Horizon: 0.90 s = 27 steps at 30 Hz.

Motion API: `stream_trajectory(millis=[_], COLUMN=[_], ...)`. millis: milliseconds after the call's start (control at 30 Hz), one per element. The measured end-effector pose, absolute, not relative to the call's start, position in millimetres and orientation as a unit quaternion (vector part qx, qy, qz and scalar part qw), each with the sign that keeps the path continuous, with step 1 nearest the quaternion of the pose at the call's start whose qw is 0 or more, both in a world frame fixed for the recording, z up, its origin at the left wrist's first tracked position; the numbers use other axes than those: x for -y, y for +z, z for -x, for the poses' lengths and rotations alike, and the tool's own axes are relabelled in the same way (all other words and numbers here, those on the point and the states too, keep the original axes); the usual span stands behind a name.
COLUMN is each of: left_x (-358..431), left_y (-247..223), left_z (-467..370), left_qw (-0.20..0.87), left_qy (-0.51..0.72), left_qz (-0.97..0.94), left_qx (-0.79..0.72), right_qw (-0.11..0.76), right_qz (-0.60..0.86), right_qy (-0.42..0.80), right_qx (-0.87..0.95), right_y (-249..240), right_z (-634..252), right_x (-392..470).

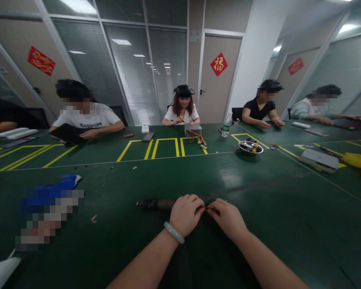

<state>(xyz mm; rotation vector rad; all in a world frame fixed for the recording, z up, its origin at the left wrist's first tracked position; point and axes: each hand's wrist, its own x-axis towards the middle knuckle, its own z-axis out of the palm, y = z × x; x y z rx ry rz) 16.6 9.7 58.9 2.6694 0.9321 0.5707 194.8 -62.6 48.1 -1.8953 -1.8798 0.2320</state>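
Observation:
A long, dark, tube-shaped object (162, 204) lies crosswise in front of me, its black end pointing left. My left hand (185, 214) is closed over its right part, with a pale green bangle (173, 233) on the wrist. My right hand (228, 218) is closed in a pinch just beside the left fingertips. The fingertips of both hands almost meet there, and what the right fingers pinch is too small and hidden to make out. The far end of the object is covered by my hands.
Left of me lie a blue cloth-like item (55, 188) and a small scrap (93, 219). Across the green table (123, 249) are a metal bowl (250, 147) of small parts, a bottle (226, 126), a grey box with wires (193, 129) and a white box (319, 159). Several people sit opposite.

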Motion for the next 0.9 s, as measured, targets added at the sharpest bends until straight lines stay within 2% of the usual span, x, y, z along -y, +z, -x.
stream_trajectory(millis=[467, 900], left_x=[-9, -8], left_y=[54, 55], left_z=[-21, -23], left_qw=[0.15, 0.142], left_qy=[0.225, 0.223], left_qz=[-0.893, -0.891], left_qx=[-0.359, -0.37], right_qw=[0.231, 0.212], right_qz=[0.685, 0.688], right_qy=[0.01, 0.014], right_qx=[0.691, 0.694], right_y=[37, 40], right_z=[-196, -197], right_x=[60, 59])
